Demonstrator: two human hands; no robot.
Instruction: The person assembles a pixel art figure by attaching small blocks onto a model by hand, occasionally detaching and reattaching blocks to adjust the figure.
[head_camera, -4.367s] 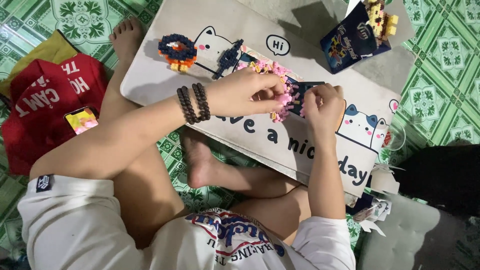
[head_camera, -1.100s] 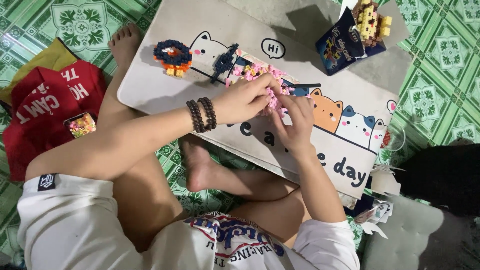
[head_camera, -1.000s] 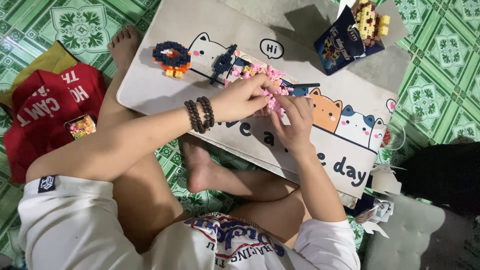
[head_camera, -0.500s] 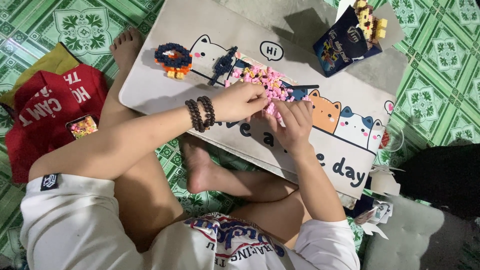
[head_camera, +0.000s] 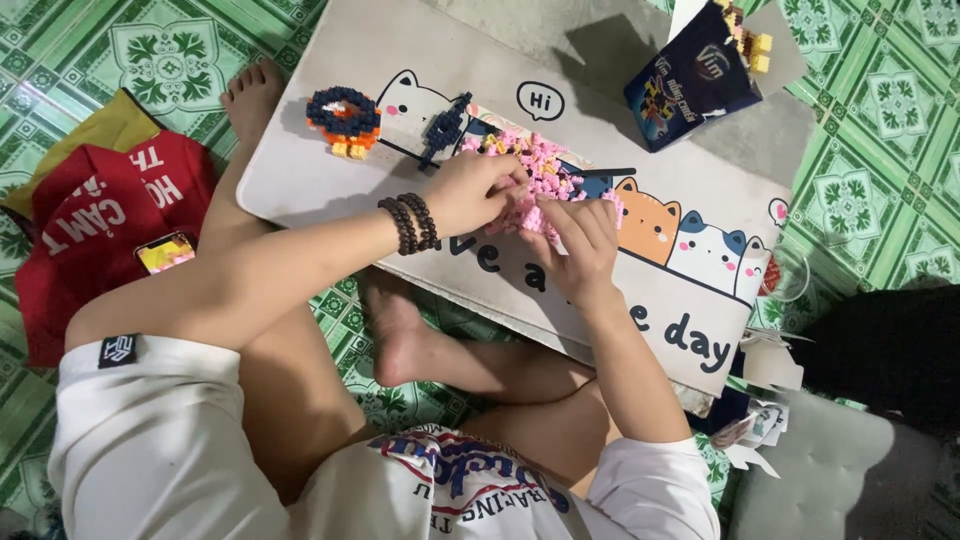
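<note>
A pile of small pink building blocks (head_camera: 545, 172) lies on a white low table (head_camera: 420, 40) printed with cartoon cats. My left hand (head_camera: 472, 190), with dark bead bracelets on the wrist, rests on the near edge of the pile with its fingers curled onto the blocks. My right hand (head_camera: 577, 240) presses its fingers against the same pink pile from the right. A round dark blue and orange block piece (head_camera: 343, 117) lies at the table's left. A small dark blue block piece (head_camera: 443, 126) sits beside it.
A dark blue box (head_camera: 688, 82) with yellow block pieces stands at the table's far right. A red cloth (head_camera: 95, 225) and a phone (head_camera: 165, 251) lie on the green tiled floor to the left. Papers (head_camera: 760, 425) lie by the table's right end.
My right hand has moved left from the table's right part to the pink pile. Both hands now work close together on the pink blocks. The view shifted slightly.
</note>
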